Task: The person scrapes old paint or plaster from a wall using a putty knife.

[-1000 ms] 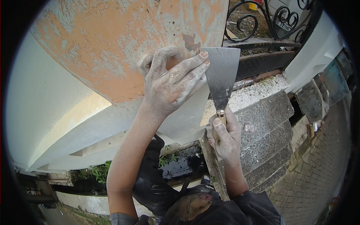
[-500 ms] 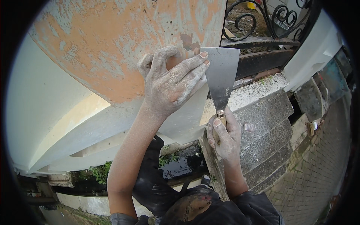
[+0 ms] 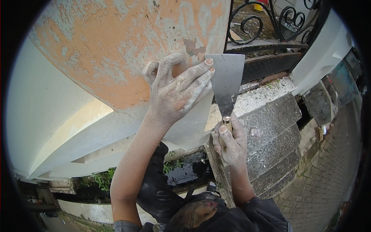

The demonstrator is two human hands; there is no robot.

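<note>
My right hand (image 3: pixel 233 145) is wrapped round the wooden handle of a putty knife (image 3: pixel 228 83), its wide metal blade pointing up. Dust coats both hands. My left hand (image 3: pixel 174 87) is raised beside the blade, back toward me. Two of its fingers stretch out with their tips at the blade's upper left edge, while the others bend away to the left. Whether anything lies behind those fingertips is hidden. Behind the hand rises a curved wall (image 3: pixel 116 50) with patchy orange paint scraped down to pale grey.
A black wrought-iron gate (image 3: pixel 266 46) adjoins the wall's right edge. Stone-textured steps (image 3: pixel 270 131) descend to brick paving (image 3: pixel 313 189) at right. Below the wall runs a dark water-filled ditch (image 3: pixel 189 172) with green plants (image 3: pixel 102 179). A white wall ledge (image 3: pixel 116 127) curves at left.
The putty knife and both hands have shifted slightly down in the picture. My left fingertips stay at the blade's edge, and the right hand's hold is unchanged.
</note>
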